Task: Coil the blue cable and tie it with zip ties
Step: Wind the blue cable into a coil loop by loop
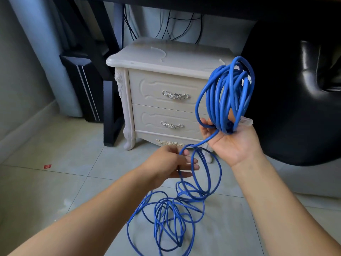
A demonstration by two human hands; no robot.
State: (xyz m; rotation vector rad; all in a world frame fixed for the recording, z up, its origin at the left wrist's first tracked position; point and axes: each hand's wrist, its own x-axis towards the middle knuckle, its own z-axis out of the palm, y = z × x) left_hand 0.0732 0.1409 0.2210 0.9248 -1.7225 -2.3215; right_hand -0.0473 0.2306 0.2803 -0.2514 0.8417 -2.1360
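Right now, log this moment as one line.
stage: coiling | right hand: holds coil | left hand: feeding blue cable | loose cable: on floor | zip ties: none seen

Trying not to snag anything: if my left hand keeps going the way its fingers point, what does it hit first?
Probably the hanging blue cable loops just beyond the left hand's fingers; depth is unclear.

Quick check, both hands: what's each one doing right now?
Left hand: loosely closed on a loose strand of the blue cable.
Right hand: palm up, holding the coiled loops.
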